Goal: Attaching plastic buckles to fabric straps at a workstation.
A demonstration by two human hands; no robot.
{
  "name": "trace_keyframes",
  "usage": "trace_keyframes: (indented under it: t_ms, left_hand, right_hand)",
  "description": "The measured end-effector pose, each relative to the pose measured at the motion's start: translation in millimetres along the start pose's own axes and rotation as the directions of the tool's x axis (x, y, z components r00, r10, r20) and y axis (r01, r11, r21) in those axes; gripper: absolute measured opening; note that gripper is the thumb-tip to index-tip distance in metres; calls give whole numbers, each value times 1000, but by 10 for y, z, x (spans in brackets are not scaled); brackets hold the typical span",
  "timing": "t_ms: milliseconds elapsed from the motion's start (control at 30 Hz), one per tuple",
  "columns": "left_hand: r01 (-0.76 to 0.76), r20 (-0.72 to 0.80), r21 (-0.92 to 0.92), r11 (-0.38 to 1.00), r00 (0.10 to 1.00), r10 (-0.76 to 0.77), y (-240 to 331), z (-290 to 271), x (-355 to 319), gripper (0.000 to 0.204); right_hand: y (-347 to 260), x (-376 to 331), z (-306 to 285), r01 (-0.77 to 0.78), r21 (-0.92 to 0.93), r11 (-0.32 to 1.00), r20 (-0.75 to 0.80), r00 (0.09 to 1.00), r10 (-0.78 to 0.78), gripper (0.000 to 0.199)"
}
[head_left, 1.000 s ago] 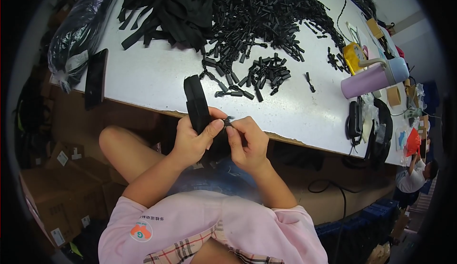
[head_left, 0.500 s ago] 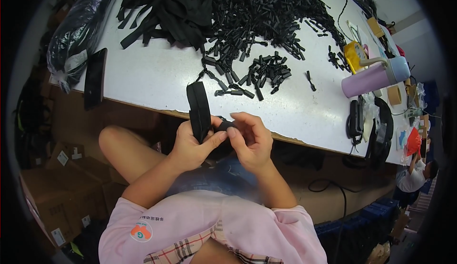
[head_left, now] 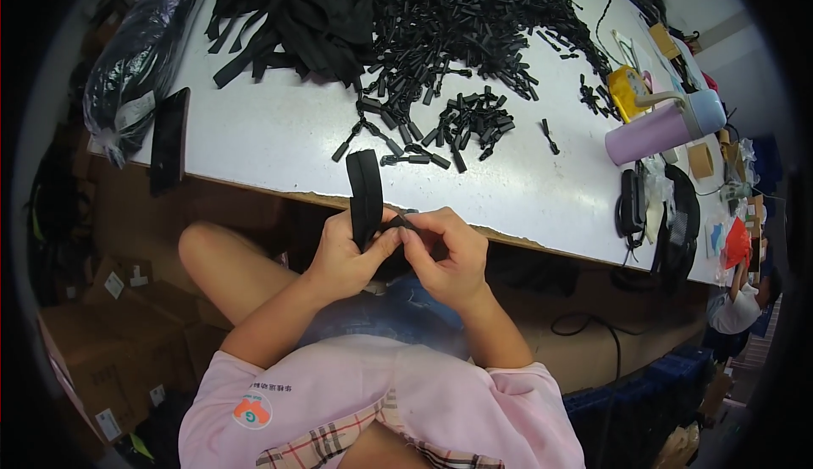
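Note:
A black zipper strip [head_left: 364, 191] stands up out of my left hand [head_left: 340, 257], which is closed round it at the table's front edge. Its lower end runs between the two hands. My right hand [head_left: 449, 257] pinches at that end with thumb and forefinger, close against the left thumb. A small dark piece, perhaps a zipper slider, shows at the fingertips but is mostly covered. Just beyond the hands lies a small heap of black zipper pulls [head_left: 470, 122], and a much larger pile of them [head_left: 457, 29] spreads behind.
More black zipper strips [head_left: 296, 24] lie at the far left, beside a plastic-wrapped black bundle [head_left: 148, 54] and a dark flat phone-like slab [head_left: 169, 135]. On the right are a lilac bottle [head_left: 648, 139], a black pouch [head_left: 677, 223] and tape [head_left: 700, 160]. A person [head_left: 735, 310] is at far right.
The zipper strip has tilted more upright and shifted slightly right. My right forefinger has curled down, and the dark piece between the hands is now more covered.

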State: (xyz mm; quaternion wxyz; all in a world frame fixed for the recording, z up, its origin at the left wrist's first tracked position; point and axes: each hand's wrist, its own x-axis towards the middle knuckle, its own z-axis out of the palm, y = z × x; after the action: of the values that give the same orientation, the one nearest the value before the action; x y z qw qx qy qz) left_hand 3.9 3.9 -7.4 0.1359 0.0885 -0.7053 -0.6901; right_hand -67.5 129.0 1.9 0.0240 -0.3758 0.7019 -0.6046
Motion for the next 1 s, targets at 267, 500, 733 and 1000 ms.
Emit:
trace_keyframes:
  t_ms: [267, 500, 733, 1000]
  left_hand:
    - [166, 44, -153, 974, 986, -161, 61, 44, -127, 11]
    - [-91, -14, 95, 991, 996, 93, 109, 163, -238, 8]
    - [-129, -17, 123, 984, 991, 132, 343, 249, -312, 9]
    - [-327, -79, 135, 935, 937, 339, 527, 223, -429, 5]
  right_hand:
    - [-78, -118, 28, 70, -36, 997, -98, 993, -73, 15]
    - [-121, -166, -177, -67, 123, 990, 52, 997, 61, 12]
    - [-320, -251, -335, -144, 302, 942, 75, 989, 128, 12]
    - [-580, -231, -338, 11, 67, 998, 259, 966, -28, 11]
